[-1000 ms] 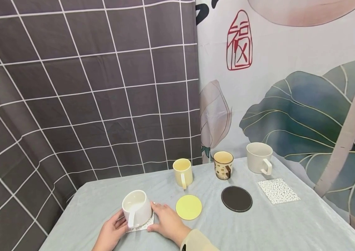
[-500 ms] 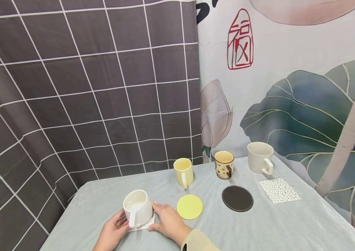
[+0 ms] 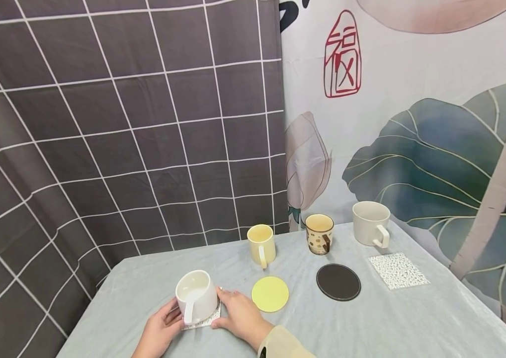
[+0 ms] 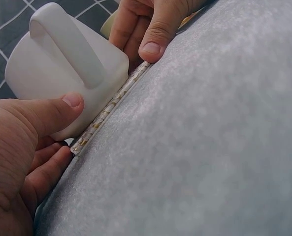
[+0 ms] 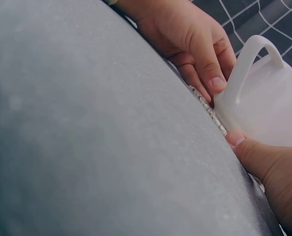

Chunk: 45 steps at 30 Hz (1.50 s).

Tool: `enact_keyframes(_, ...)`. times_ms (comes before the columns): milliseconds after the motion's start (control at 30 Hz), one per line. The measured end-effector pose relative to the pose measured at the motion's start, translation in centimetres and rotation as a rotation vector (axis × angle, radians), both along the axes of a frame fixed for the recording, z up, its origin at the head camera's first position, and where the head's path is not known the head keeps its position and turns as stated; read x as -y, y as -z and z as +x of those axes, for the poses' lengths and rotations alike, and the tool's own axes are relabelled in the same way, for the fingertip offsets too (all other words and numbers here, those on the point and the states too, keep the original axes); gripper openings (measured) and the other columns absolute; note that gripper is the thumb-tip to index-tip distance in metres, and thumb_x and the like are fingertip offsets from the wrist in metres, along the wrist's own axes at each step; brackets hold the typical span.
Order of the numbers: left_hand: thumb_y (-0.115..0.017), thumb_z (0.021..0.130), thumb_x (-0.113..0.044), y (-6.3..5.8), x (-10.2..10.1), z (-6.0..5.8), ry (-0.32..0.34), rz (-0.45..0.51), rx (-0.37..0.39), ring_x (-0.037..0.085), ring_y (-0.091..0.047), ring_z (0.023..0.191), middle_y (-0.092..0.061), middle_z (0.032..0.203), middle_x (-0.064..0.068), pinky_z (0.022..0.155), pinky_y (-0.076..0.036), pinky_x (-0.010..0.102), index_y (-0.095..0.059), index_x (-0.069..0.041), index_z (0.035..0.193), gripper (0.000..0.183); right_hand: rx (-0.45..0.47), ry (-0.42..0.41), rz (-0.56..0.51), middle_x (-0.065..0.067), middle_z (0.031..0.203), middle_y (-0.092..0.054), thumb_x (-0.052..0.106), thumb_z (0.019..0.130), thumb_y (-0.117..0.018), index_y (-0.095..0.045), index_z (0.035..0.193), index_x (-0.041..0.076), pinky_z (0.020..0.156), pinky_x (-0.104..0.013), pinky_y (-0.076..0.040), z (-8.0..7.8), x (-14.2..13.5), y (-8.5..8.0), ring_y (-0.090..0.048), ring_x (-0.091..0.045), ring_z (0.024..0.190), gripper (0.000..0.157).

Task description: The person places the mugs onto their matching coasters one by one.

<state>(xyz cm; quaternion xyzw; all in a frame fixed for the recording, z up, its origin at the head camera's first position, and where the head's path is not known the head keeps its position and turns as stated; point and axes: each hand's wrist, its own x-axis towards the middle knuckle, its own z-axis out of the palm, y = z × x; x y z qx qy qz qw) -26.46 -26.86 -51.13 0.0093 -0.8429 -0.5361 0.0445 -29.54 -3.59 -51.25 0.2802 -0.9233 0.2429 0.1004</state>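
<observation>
A white mug (image 3: 197, 301) stands on a square white patterned coaster (image 3: 214, 317) at the table's near left, its handle toward me. My left hand (image 3: 159, 328) holds the mug's left side. In the left wrist view its thumb (image 4: 73, 101) lies against the mug's lower wall, with its fingers (image 4: 49, 172) by the coaster's corner. On the opposite side, my right hand (image 3: 241, 315) grips the coaster's right edge. Its thumb (image 5: 237, 138) is at the near corner in the right wrist view. The right fingers reach behind toward the mug and are partly hidden.
Behind and to the right stand a yellow mug (image 3: 262, 246), a spotted brown-rimmed mug (image 3: 317, 238) and a ribbed off-white mug (image 3: 367, 226). Before them lie a round yellow coaster (image 3: 270, 294), a round black coaster (image 3: 338, 282) and a square speckled coaster (image 3: 398, 271). Cloth covers the table (image 3: 347, 330).
</observation>
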Motion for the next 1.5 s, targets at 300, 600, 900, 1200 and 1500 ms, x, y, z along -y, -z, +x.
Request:
enact_keyframes(300,-0.072,0.085,0.011,0.01,0.02,-0.01,0.011,0.011,-0.011,0.045,-0.058,0.124,-0.047,0.141,0.039,0.091,-0.057,0.031,-0.039,0.02,0.143,0.067,-0.006,0.004,-0.002,-0.001,0.129,-0.069,0.053,0.074,-0.083,-0.058,0.143,0.01,0.096,-0.034,-0.053,-0.2,0.06,0.12,-0.066,-0.02,0.116,0.084)
enact_keyframes(600,-0.073,0.084,0.01,-0.03,0.07,-0.02,0.011,0.017,-0.006,0.045,-0.058,0.124,-0.048,0.141,0.039,0.091,-0.057,0.03,-0.039,0.019,0.143,0.068,-0.018,0.002,0.011,-0.002,0.128,-0.07,0.054,0.075,-0.082,-0.059,0.142,0.01,0.096,-0.034,-0.053,-0.24,0.11,0.14,-0.066,-0.019,0.115,0.083)
enact_keyframes(900,-0.073,0.084,0.01,0.01,0.11,-0.08,0.01,0.008,-0.018,0.045,-0.059,0.123,-0.048,0.14,0.039,0.091,-0.057,0.031,-0.039,0.02,0.143,0.069,-0.024,-0.001,0.015,-0.003,0.129,-0.069,0.054,0.076,-0.082,-0.058,0.142,0.009,0.099,-0.034,-0.052,-0.17,0.16,0.07,-0.066,-0.018,0.117,0.083)
enact_keyframes(1200,-0.073,0.084,0.009,-0.03,0.07,-0.1,0.006,-0.005,-0.005,0.045,-0.059,0.123,-0.047,0.141,0.04,0.09,-0.057,0.032,-0.038,0.02,0.144,0.07,-0.009,-0.002,0.015,-0.005,0.131,-0.068,0.054,0.076,-0.081,-0.057,0.143,0.009,0.102,-0.033,-0.05,-0.09,0.12,-0.06,-0.064,-0.017,0.12,0.084)
enact_keyframes(1500,-0.073,0.083,0.012,0.02,-0.02,0.28,0.025,0.013,-0.025,0.046,-0.059,0.123,-0.048,0.139,0.04,0.091,-0.057,0.032,-0.039,0.02,0.143,0.07,-0.01,0.003,0.014,-0.005,0.13,-0.068,0.054,0.077,-0.082,-0.057,0.143,0.009,0.101,-0.033,-0.051,-0.02,0.09,0.08,-0.065,-0.018,0.119,0.083)
